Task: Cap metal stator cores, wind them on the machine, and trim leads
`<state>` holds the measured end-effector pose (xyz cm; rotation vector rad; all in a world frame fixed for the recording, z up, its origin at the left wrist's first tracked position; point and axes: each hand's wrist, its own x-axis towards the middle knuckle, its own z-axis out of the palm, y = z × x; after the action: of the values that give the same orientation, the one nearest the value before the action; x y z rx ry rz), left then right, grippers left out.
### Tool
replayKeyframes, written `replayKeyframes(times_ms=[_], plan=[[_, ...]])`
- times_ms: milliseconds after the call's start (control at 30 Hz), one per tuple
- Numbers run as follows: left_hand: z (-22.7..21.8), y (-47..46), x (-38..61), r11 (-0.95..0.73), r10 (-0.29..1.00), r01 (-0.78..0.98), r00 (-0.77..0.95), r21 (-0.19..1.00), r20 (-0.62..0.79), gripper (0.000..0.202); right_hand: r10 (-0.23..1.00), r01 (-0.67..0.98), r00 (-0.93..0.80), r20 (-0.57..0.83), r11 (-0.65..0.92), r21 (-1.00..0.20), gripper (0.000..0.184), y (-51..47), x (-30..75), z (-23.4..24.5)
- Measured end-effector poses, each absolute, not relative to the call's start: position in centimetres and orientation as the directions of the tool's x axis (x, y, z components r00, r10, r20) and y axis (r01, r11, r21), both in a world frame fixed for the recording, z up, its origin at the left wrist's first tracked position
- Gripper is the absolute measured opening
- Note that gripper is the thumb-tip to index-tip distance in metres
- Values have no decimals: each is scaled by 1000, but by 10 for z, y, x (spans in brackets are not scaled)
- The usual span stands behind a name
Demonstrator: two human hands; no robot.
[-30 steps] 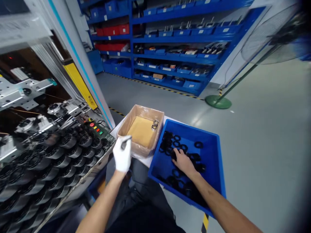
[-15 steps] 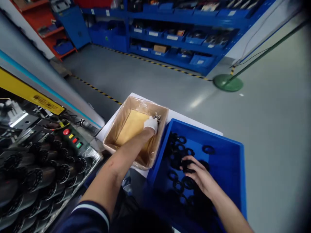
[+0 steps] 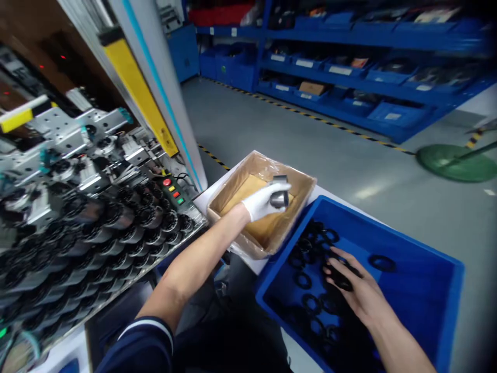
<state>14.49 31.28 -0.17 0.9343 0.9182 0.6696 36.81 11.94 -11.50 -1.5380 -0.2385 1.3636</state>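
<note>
A: What has just changed at the white-gloved left hand [image 3: 262, 203]?

B: Its fingers are no longer down inside the tan cardboard box lined with clear plastic [image 3: 301, 181]; they are now above it, closed around a smooth grey metal cylinder [image 3: 278, 200]; a finger crosses it, so I cannot tell whether it is one piece or two

A: And the bare right hand [image 3: 359, 290]?

B: Its fingers curl narrowly around at least one matt black ring [image 3: 341, 277]; a dark pile lies just below them in the deep blue plastic bin [image 3: 419, 305]; a loose flat black ring [image 3: 382, 269] lies to their right

A: Meaning what?

B: Both hands are loaded at once, I judge; neither seems free
</note>
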Motion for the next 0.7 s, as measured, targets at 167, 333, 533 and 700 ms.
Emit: replayKeyframes(times_ms=[167,333,533,700], plan=[[11,182,78,362,909,-425,358,830,-213,63,845,-347,289,-450,-346,-872,78,92,327,-80],[-18,60,18,375,923,-517,286,770,-258,109,991,82,-38,128,131,-988,29,33,260,-22],[-43,-35,-12,266,956,-576,56,773,-287,72,811,190,-380,445,539,-820,17,-9,199,22],[-48,-70,-27,187,966,-566,-43,803,-255,67,758,214,-469,454,596,-774,24,-20,173,13]])
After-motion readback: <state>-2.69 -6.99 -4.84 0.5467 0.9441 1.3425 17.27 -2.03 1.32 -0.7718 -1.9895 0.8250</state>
